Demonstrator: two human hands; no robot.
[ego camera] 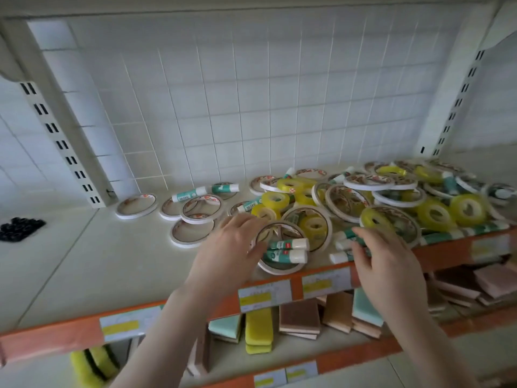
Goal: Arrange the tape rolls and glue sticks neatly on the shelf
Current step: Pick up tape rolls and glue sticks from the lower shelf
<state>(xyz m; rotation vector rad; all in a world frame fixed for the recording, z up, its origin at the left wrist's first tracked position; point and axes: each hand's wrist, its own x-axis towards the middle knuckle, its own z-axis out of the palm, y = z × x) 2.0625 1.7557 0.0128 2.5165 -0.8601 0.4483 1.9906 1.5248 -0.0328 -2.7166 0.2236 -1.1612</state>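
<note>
Shelf point(117, 264) cream, bare on the left, heaped on the right with white tapes point(136, 206), yellow tapes point(275, 199) and green-and-white glue sticks point(288, 250), all mixed. Orange shelf lip with price tags at the front edge; sponges on the shelf below.

Left hand point(232, 247) over the front of the pile, fingers spread and mostly straight, tips resting on a white tape ring point(272, 229) beside two glue sticks that lie across a tape. Nothing clearly gripped. Right hand point(383, 261) near the front edge, fingers lightly curled over a cluster of glue sticks point(342, 236); whether any is actually pinched cannot be told.

Step in hand, as judged: sorting glue sticks out of the tape heap, early in the task, since most of the pile is untouched.

To do it well: gather sticks first, several at a time, caps all facing one way. Lift rather than drag, since sticks roll and the ones at the front lie close to the lip. Steady the ring with the left while the right draws sticks off it. Carry to the bare left area and lay in a tight row. Then stack tapes flat by kind, white with white, yellow with yellow, edges flush.
</note>
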